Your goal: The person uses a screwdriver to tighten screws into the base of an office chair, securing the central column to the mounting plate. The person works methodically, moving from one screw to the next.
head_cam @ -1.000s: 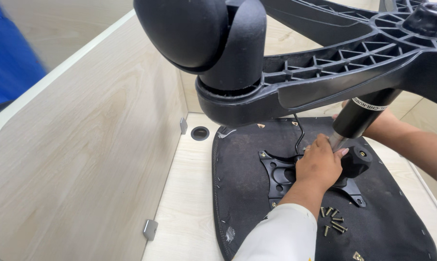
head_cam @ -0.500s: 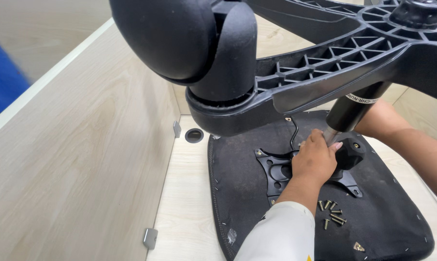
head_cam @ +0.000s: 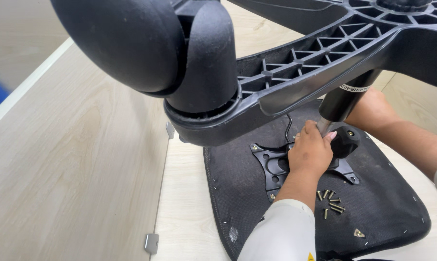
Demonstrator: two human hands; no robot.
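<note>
Black gas cylinder (head_cam: 341,104) in left hand's (head_cam: 311,153) closed grip — right hand (head_cam: 373,108) mostly hidden, grip unclear.

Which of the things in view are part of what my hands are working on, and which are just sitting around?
In hand: left hand, right hand, gas-lift column, black mounting plate, seat underside, chair base, caster.
Lying about: loose screws, wooden partition.

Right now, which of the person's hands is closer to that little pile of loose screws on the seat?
Left. The left hand rests on the black metal plate just above the screws; the right hand is farther back, behind the gas cylinder.
</note>
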